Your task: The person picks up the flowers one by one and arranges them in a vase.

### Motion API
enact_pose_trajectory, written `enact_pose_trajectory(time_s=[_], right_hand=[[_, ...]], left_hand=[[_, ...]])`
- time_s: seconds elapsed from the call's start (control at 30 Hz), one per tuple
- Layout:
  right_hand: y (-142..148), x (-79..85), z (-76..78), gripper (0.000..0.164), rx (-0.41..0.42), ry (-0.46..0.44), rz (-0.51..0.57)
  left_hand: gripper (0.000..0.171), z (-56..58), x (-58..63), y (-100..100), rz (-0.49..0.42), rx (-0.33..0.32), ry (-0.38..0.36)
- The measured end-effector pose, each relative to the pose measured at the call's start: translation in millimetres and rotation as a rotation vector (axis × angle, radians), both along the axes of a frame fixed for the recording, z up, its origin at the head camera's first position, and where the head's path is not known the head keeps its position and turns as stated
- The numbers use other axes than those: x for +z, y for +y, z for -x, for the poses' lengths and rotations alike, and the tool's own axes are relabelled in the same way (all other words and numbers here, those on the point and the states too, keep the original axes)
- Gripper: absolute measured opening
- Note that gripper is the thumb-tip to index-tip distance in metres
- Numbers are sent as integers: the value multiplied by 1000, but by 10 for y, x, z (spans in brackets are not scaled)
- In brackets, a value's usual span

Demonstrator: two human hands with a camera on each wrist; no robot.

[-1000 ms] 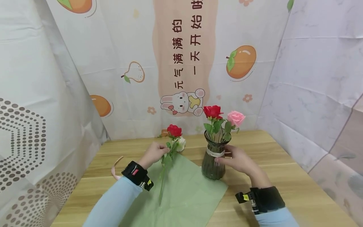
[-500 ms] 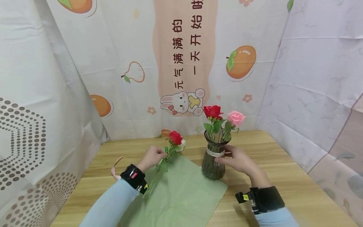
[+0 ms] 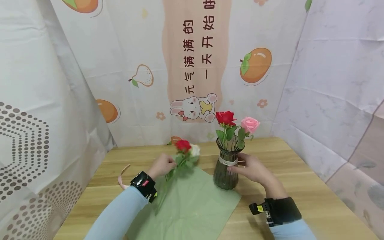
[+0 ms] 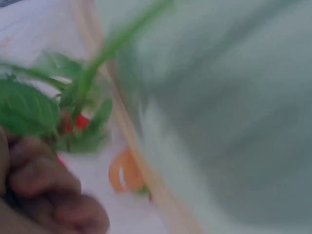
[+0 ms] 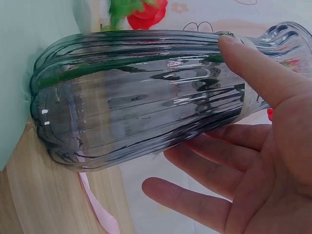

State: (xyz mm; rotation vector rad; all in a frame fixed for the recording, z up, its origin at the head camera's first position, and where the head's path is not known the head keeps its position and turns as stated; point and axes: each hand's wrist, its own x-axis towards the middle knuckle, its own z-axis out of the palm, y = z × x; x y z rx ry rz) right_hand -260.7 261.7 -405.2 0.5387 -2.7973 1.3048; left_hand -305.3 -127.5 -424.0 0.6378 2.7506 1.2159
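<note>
My left hand (image 3: 162,165) pinches the stem of a red rose (image 3: 183,146) over the green wrapping paper (image 3: 192,206). A white rose (image 3: 195,150) shows right beside the red bloom, blurred; I cannot tell whether its stem is in the same grip. In the left wrist view, curled fingers (image 4: 44,180) sit close under green leaves (image 4: 29,105). My right hand (image 3: 253,169) holds a ribbed grey glass vase (image 3: 225,175) near its neck, thumb in front and fingers behind. Upright in the vase stand another red rose (image 3: 225,118) and a pink rose (image 3: 250,125).
A pink ribbon (image 3: 121,178) lies on the wooden table (image 3: 288,170) left of the paper. Around the vase neck runs a pale band (image 3: 228,162). Printed cloth (image 3: 120,40) hangs behind the table and on both sides.
The red rose in my left hand has swung lower and tilted, its stem end shifting left over the paper. The white bloom has moved slightly right. My right hand and the vase keep their place.
</note>
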Motion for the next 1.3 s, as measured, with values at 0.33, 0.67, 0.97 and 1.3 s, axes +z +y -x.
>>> enact_pose_trajectory(time_s=[0.33,0.67,0.97,1.3], right_hand=[[-1,8,-11,73,-3,-20,14],[3,4,-16,73,0,-26,16],[-8,3,-17,73,1,-21,8],[-5,20,-22,75,-2,-30,3]], left_hand=[[50,16,-94,-32,63,-14,-62],[47,26,-202,-111,49,41,-75],[48,37,-283,-271,123,187,-97],[43,-158,-36,-123,174,210,-13]])
